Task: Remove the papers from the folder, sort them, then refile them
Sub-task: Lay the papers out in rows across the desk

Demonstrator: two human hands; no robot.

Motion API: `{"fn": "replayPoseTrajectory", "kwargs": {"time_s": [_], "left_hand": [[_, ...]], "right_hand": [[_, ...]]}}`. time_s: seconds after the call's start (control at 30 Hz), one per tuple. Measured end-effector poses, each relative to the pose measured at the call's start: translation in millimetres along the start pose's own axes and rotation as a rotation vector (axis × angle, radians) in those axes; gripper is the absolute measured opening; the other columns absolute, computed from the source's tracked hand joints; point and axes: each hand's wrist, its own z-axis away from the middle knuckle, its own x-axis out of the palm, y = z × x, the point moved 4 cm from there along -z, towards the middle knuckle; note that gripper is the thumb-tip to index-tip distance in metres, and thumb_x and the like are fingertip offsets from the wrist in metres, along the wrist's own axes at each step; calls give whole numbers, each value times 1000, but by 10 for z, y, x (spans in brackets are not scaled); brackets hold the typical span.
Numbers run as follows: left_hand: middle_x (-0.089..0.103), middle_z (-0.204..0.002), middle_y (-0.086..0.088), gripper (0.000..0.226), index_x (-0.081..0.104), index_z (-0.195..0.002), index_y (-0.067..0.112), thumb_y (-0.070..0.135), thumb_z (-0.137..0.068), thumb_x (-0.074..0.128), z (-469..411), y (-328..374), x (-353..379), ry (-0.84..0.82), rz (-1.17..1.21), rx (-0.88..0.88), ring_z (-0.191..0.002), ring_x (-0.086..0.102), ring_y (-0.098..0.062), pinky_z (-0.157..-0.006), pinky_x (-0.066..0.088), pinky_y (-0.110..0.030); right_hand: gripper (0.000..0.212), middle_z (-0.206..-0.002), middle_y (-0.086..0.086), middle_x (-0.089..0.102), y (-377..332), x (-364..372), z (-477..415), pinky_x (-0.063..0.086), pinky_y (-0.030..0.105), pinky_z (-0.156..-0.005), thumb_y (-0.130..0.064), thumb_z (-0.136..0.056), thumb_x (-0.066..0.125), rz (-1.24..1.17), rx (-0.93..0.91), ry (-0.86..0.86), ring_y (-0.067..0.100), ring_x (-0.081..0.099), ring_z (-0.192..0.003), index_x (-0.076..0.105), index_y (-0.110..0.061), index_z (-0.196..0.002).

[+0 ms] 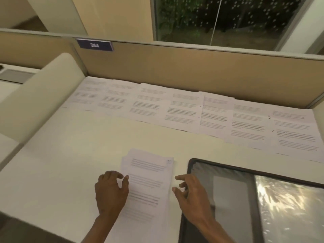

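Note:
A stack of printed papers lies on the white desk near its front edge. My left hand rests at the stack's left edge, fingers loosely curled, fingertips touching the paper. My right hand hovers at the stack's right edge with relaxed, spread fingers, holding nothing. Several printed sheets lie side by side in a row along the back of the desk, overlapping at their edges. A shiny clear folder with a dark border lies open at the right, beside my right hand.
A tan partition wall closes the desk's back, with a dark number plate. A cream side divider stands on the left. A dark window is beyond the partition.

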Motion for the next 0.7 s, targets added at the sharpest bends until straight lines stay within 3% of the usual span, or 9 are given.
{"fn": "replayPoseTrajectory", "kwargs": {"time_s": [0.1, 0.2, 0.27, 0.53, 0.7], "left_hand": [[67, -109, -5, 28, 68, -102, 17, 37, -88, 82, -92, -343, -30, -89, -9, -116, -106, 59, -32, -86, 50, -49], [63, -114, -8, 43, 65, -112, 12, 43, -88, 81, -144, -478, -18, -201, 4, -151, -112, 56, -33, -86, 53, -50], [60, -118, -12, 52, 62, -119, 8, 44, -86, 82, -152, -483, 6, -264, 26, -164, -114, 55, -35, -88, 53, -50], [50, -133, -17, 77, 50, -133, 3, 54, -85, 81, -106, -392, 52, -493, 145, -289, -126, 51, -39, -104, 47, -48], [49, -135, -14, 82, 47, -136, 3, 57, -84, 81, -76, -358, 21, -549, 213, -371, -120, 59, -36, -92, 51, -42]], "right_hand": [[41, -120, -17, 56, -108, 360, 96, 51, 13, -76, -37, -94, 76, 0, 167, 1, -1, 61, -97, 54, -34, -129], [64, -132, -5, 53, -80, 611, 157, 55, 36, -98, -43, -90, 79, -17, 423, 67, 11, 60, -115, 47, -25, -142], [79, -136, 0, 53, -41, 720, 194, 54, 43, -103, -47, -87, 81, 9, 520, 109, 17, 59, -120, 42, -20, -149], [79, -123, -1, 59, -117, 964, 270, 58, 43, -90, -53, -77, 87, 120, 636, 158, 19, 63, -109, 50, -21, -139], [67, -114, -6, 64, -73, 1023, 270, 63, 43, -80, -52, -71, 91, 109, 671, 155, 16, 68, -96, 47, -32, -117]]}}
